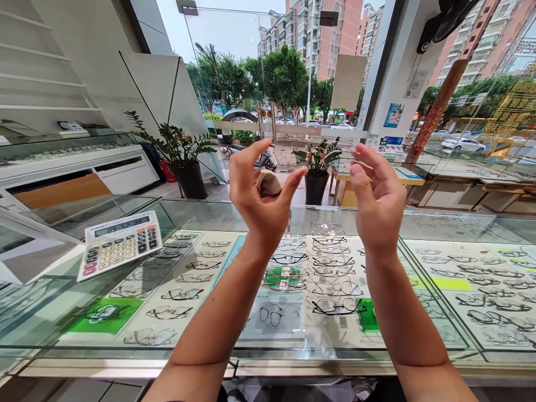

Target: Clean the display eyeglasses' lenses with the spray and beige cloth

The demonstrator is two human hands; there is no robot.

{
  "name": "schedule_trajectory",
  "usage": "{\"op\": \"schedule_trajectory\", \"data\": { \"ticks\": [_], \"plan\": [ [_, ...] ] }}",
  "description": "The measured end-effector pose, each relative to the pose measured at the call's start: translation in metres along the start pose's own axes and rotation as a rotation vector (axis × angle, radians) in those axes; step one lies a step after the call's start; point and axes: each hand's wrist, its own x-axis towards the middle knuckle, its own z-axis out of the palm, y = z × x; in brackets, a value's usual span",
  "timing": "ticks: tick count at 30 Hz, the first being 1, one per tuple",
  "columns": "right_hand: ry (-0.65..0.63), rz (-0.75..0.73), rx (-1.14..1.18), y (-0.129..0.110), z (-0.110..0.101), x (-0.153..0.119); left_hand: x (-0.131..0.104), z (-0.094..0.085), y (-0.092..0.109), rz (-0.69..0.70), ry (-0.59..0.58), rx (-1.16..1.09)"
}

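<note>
Above the counter (104, 367), the left hand (262, 215) gripped a cloth (268, 183), thumb and forefinger apart; whether the right hand's (379, 204) curled fingers pinched anything was unclear. A light, steady touch seemed best.

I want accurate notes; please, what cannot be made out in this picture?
Head view:
Beige cloth in left hand: partly hidden by that hand.
Whether right hand holds anything clear: lost against the background.
Display case: partly covered by right forearm.
Calculator key labels: too small.
</note>
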Motion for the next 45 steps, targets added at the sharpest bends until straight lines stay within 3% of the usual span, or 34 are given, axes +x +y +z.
{"op": "schedule_trajectory", "data": {
  "ticks": [9, 15, 23, 26, 30, 38, 45],
  "plan": [
    [0.091, 0.185, 0.188, 0.003, 0.001, 0.005, -0.006, 0.003, -0.014, 0.077, -0.054, -0.069],
    [0.134, 0.234, 0.248, 0.002, 0.001, 0.007, -0.003, 0.001, -0.008, 0.125, -0.027, -0.04],
    [0.121, 0.276, 0.254, 0.005, 0.002, 0.006, 0.002, -0.002, 0.009, -0.045, -0.086, -0.009],
    [0.12, 0.29, 0.239, 0.004, 0.002, 0.006, 0.002, -0.004, 0.011, -0.047, -0.102, -0.008],
    [0.142, 0.234, 0.148, 0.003, 0.002, 0.006, 0.004, -0.002, 0.006, -0.004, -0.114, -0.024],
    [0.271, -0.064, 0.052, 0.0, 0.003, 0.006, 0.001, 0.014, -0.024, 0.016, -0.165, -0.157],
    [0.234, 0.047, 0.025, -0.007, 0.003, 0.005, 0.0, 0.011, -0.014, -0.174, -0.197, -0.264]
  ]
}}
